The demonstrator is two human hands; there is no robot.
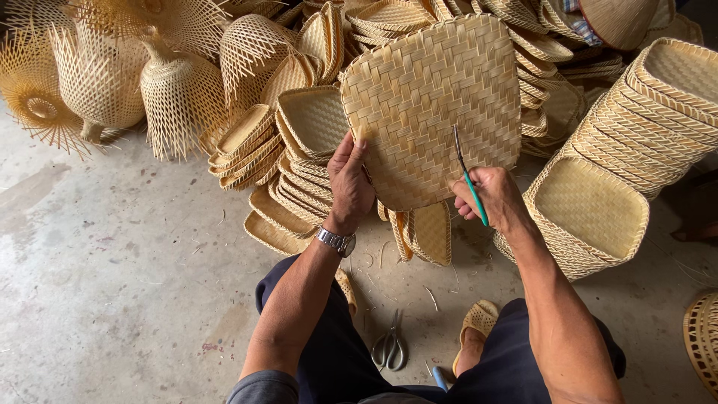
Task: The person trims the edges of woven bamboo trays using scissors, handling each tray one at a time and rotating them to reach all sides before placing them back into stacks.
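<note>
I have the pale, square woven bamboo tray (434,105) held up in the centre of the frame, its underside turned toward me. My left hand (350,183) grips its lower left edge, thumb on the weave and fingers curled behind. My right hand (490,198) is closed around a thin metal tool with a green handle (469,179), whose dark tip rests against the weave near the tray's lower right edge.

I judge this to be the finishing step: working loose strip ends at the rim with the tool. The next move calls for a steady left hold while the tip is eased under a single strand, without splitting the thin strips.

Stacks of similar woven trays (658,105) fill the right and upper centre of the frame; open-weave bamboo lampshade forms (179,90) sit at upper left. On the grey concrete floor (112,284) at bottom centre, between my knees, lies a pair of metal scissors (390,348).
</note>
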